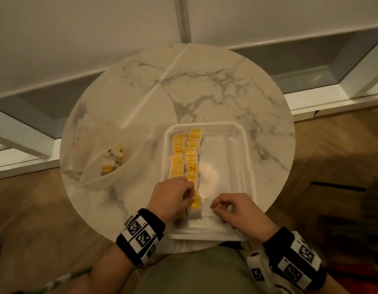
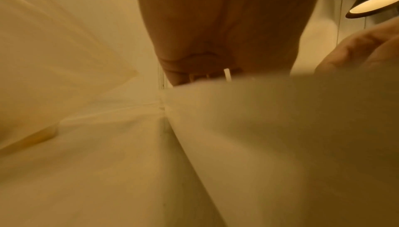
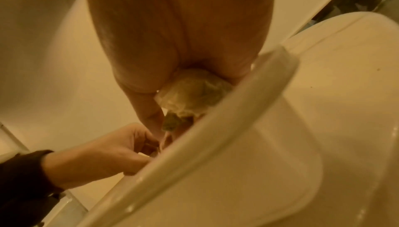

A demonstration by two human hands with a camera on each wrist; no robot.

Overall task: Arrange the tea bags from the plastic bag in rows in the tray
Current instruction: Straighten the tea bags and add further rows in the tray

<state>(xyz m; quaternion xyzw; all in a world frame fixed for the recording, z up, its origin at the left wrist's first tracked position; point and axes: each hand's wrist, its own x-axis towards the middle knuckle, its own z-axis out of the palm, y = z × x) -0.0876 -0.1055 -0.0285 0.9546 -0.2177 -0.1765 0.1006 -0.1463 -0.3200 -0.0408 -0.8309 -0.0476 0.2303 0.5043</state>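
The right hand (image 1: pixel 236 209), fingers curled, cups a tea bag (image 3: pixel 194 92) over the tray's (image 1: pixel 243 145) near end. The left hand (image 1: pixel 173 198), just beside it, pinches the second row's (image 1: pixel 192 164) nearest bag. Best set the held bag flat just right of that pinch, tag up, starting a third row; the plastic bag (image 1: pixel 103 158) lies well off left.

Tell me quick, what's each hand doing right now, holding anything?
Left hand: fingers curled, pinching a tea bag at the near end of the second row in the tray.
Right hand: fingers curled round a tea bag.
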